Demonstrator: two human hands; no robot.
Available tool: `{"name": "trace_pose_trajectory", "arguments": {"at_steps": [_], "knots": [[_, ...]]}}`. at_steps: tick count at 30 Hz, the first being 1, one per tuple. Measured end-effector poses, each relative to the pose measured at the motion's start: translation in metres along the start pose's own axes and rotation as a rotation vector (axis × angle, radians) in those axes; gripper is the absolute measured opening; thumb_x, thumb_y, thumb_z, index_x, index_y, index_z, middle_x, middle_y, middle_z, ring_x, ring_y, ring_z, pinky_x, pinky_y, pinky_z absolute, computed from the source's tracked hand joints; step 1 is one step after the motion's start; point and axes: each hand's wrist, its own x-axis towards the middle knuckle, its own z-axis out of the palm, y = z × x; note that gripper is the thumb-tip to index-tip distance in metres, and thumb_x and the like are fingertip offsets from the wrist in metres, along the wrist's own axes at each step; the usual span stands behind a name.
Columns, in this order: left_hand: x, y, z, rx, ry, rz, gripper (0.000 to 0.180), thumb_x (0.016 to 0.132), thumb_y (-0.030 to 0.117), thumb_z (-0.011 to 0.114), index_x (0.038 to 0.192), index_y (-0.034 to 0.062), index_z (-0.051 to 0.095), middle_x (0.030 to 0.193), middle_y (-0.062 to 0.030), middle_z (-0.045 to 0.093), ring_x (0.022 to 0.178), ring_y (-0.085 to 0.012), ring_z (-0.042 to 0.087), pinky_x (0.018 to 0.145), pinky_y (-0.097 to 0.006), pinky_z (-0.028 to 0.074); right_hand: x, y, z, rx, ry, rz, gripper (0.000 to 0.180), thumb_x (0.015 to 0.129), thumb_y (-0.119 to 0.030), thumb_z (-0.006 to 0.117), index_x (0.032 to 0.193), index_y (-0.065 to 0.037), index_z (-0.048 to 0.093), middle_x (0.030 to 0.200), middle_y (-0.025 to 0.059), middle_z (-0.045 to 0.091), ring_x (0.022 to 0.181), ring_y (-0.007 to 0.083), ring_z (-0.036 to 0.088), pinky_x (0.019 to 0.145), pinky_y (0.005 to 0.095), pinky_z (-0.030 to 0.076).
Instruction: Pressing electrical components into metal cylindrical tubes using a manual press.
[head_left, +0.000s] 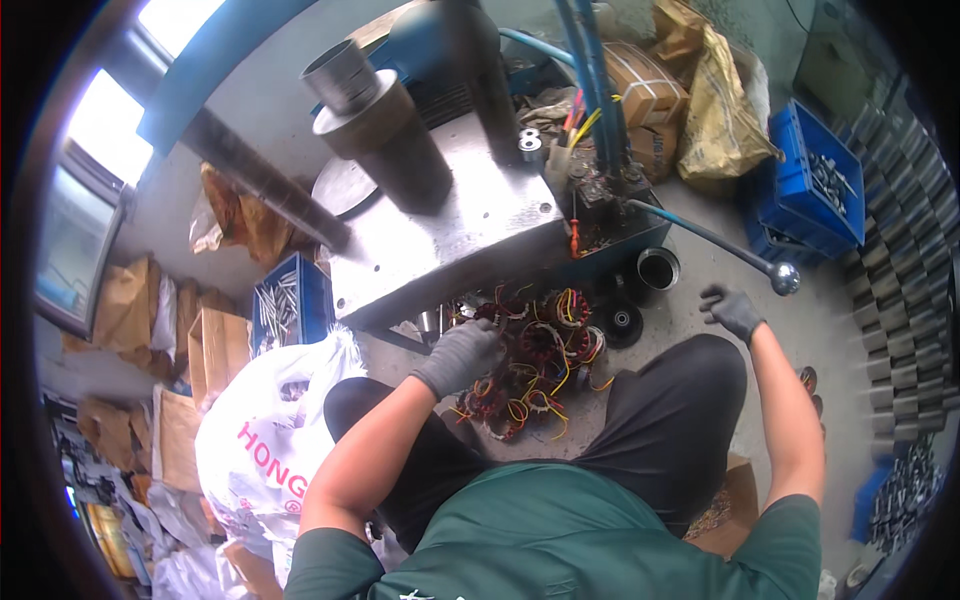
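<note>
well, in the head view the left hand (462,355), in a grey glove, is at the left side of a heap of wound coils (540,345), its fingers curled in; i cannot tell whether they pinch a coil or only rest against one. the heap is on the floor between the person's knees, in front of the press table (430,265), with red, yellow and white wires looping out of it. the right hand (735,312), gloved the same way, is well apart from the heap, above the right knee, its fingers loosely spread with nothing visible in them. near it, just above and to the right, is the shiny ball end of a lever (700,233).

on the press table a thick steel cylinder (395,150) stands with a narrower metal sleeve (342,76) on top. a screwdriver (575,238) with an orange handle is at the table's right end. to the right of the heap are a black round part (622,323) and an open metal ring (658,269). a white bag (255,425) stands beside the left knee.
</note>
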Motion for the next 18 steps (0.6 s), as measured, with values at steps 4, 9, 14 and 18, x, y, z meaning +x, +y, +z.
{"name": "trace_pose_trajectory", "arguments": {"at_steps": [4, 9, 14, 18], "knots": [[0.003, -0.014, 0.007, -0.121, 0.242, -0.035, 0.018, 0.089, 0.015, 0.074, 0.105, 0.0071, 0.072, 0.113, -0.0164, 0.068, 0.103, -0.0397, 0.068, 0.091, -0.048, 0.056, 0.025, -0.144, 0.077, -0.806, -0.275, -0.424, 0.029, 0.086, 0.001, 0.062, 0.112, -0.005, 0.075, 0.104, 0.0181, 0.075, 0.097, 0.0339, 0.073, 0.087, 0.0411, 0.059], [0.008, -0.017, -0.016, -0.132, 0.153, -0.065, 0.023, 0.089, 0.010, 0.070, 0.111, 0.0075, 0.071, 0.114, -0.0179, 0.067, 0.107, -0.0401, 0.067, 0.093, -0.048, 0.055, 0.028, -0.208, 0.198, -1.215, -0.479, -0.764, 0.027, 0.082, -0.019, 0.072, 0.106, -0.006, 0.075, 0.104, 0.0206, 0.073, 0.102, 0.0392, 0.072, 0.091, 0.0479, 0.057], [0.011, -0.015, -0.024, -0.221, 0.268, -0.111, 0.029, 0.088, 0.012, 0.069, 0.117, 0.0084, 0.070, 0.116, -0.0179, 0.067, 0.111, -0.0401, 0.066, 0.097, -0.049, 0.055, 0.042, -0.168, 0.282, -1.270, -0.166, -0.417, 0.034, 0.089, -0.032, 0.071, 0.111, -0.007, 0.077, 0.114, 0.0239, 0.075, 0.102, 0.0394, 0.075, 0.089, 0.0492, 0.060], [0.003, -0.021, -0.019, -0.292, 0.348, -0.148, 0.030, 0.088, 0.013, 0.068, 0.118, 0.0090, 0.070, 0.119, -0.0181, 0.067, 0.113, -0.0398, 0.066, 0.100, -0.050, 0.054, 0.064, -0.150, 0.284, -1.398, -0.261, -0.262, 0.034, 0.090, -0.035, 0.071, 0.111, -0.010, 0.081, 0.113, 0.0214, 0.077, 0.106, 0.0359, 0.075, 0.089, 0.0502, 0.059]]}}
